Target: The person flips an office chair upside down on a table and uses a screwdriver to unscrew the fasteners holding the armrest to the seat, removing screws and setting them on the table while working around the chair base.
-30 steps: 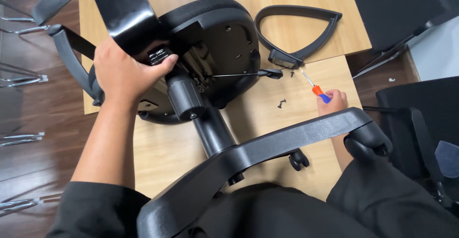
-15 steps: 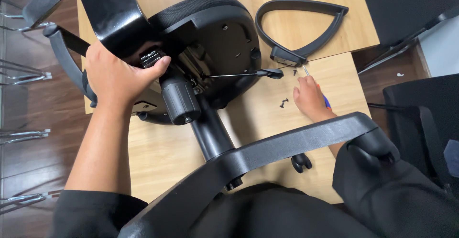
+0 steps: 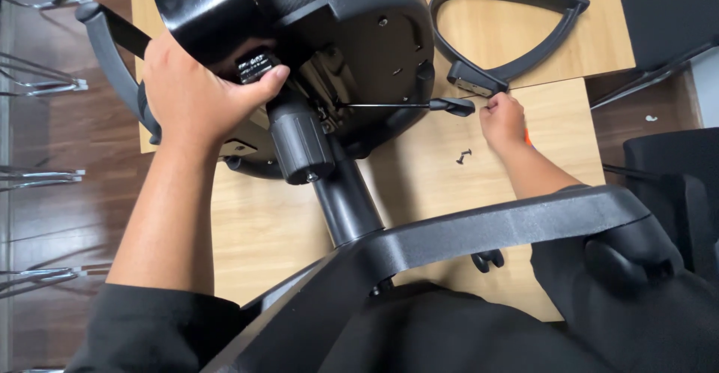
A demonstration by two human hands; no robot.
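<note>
Head view shows the left hand [image 3: 196,92] clamped on the mechanism under the upturned office chair seat [image 3: 374,51] at ten o'clock, while the right hand [image 3: 503,120], closed around an orange-handled screwdriver [image 3: 528,138], rests at two o'clock beside the loose armrest [image 3: 509,36] and screws [image 3: 464,156] on the wooden table [image 3: 255,223].

Office or assembly rm, wood desks [image 3: 524,36], office chair parts [image 3: 509,32], chrome chair legs [image 3: 37,85], wood-look floor [image 3: 67,201]

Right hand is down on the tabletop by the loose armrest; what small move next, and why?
Probably lift the right hand with the orange-handled tool, barely visible beneath it. The left hand already steadies the upturned chair seat, while the detached armrest and loose screws lie on the table.
</note>
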